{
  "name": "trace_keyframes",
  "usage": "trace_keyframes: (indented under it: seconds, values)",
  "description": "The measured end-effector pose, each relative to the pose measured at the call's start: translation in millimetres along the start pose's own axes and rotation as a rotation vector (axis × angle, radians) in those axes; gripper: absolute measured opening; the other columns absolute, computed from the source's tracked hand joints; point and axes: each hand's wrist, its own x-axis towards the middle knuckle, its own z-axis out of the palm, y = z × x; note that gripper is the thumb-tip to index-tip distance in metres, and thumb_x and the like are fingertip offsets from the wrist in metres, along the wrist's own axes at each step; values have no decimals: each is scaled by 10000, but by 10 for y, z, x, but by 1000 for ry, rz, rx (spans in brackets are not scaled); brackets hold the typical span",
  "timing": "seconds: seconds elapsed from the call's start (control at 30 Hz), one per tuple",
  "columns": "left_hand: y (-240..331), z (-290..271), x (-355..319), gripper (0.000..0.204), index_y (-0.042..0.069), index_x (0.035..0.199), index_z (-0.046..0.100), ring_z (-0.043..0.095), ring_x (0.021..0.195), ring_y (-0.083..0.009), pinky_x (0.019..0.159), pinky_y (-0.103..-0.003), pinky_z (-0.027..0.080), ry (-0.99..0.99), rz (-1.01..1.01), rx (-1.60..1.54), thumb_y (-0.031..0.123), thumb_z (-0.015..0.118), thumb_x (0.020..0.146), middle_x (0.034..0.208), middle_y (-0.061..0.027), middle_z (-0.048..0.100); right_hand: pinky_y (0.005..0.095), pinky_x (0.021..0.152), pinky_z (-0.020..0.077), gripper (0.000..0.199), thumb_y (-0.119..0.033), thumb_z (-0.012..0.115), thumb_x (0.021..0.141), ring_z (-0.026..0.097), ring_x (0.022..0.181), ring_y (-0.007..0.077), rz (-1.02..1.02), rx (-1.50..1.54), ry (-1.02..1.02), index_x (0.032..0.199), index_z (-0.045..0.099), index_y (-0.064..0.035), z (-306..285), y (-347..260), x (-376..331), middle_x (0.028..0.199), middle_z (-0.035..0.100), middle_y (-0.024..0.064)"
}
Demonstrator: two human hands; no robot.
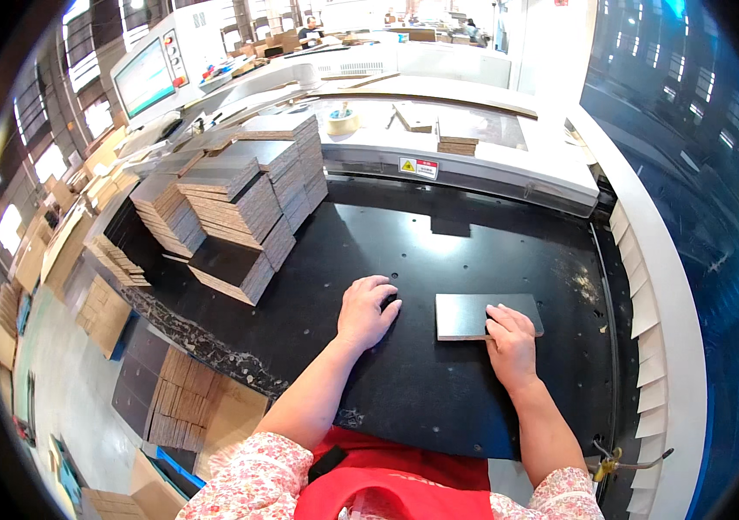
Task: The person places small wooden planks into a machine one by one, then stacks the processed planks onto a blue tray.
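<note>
A small rectangular grey board (473,312) with a pale brown edge lies on the black machine table (439,399), right of the middle. My right hand (510,342) grips its near edge toward the right end, fingers on the top face; the thumb is mostly hidden. Left of the board, apart from it, my left hand (368,312) hovers over or rests on the table, fingers loosely curled and the thumb apart from them. I see nothing held in it. Farther left rise several stacks of similar grey boards (235,208), uneven in height.
Behind the table runs a white machine beam (473,173) with a warning label. A tape roll (343,121) and more boards (457,145) sit beyond it. A white pleated guard (651,347) borders the right side. Stacked brown boards (181,403) stand low at left; a control screen (144,78) is far left.
</note>
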Motion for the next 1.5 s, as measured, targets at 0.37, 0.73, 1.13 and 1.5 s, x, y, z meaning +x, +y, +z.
trace_keyframes:
  seconds: [0.37,0.73,1.13,1.5]
  values:
    - [-23,20,10,244,87,1050,716,541,1223,-315,1058,-443,417,-12,-1,-1,218,724,844,1252,-107,636,437,1000,457,175,1,706,732,625,1155,294,0,-10,-19,900,678,-40,17,22,-7,1169,696,88]
    - [-34,18,4,254,86,1057,710,535,1234,-310,1066,-438,413,-29,-11,10,231,721,849,1267,-108,627,430,1005,458,180,1,708,729,625,1160,285,-4,-27,-20,902,686,-44,26,20,-8,1171,697,81]
    - [-37,9,5,254,78,1057,709,542,1228,-312,1062,-437,420,-29,-2,18,225,721,850,1261,-111,631,425,1023,428,161,-65,689,774,608,1174,261,-5,-53,-36,935,693,-68,40,40,-25,1177,687,63]
    - [-70,6,-1,252,87,1062,713,528,1231,-295,1068,-430,401,-37,-1,7,240,707,862,1252,-90,623,428,1009,450,208,8,707,719,623,1165,284,9,-13,-31,921,686,-36,10,-7,5,1176,696,84]
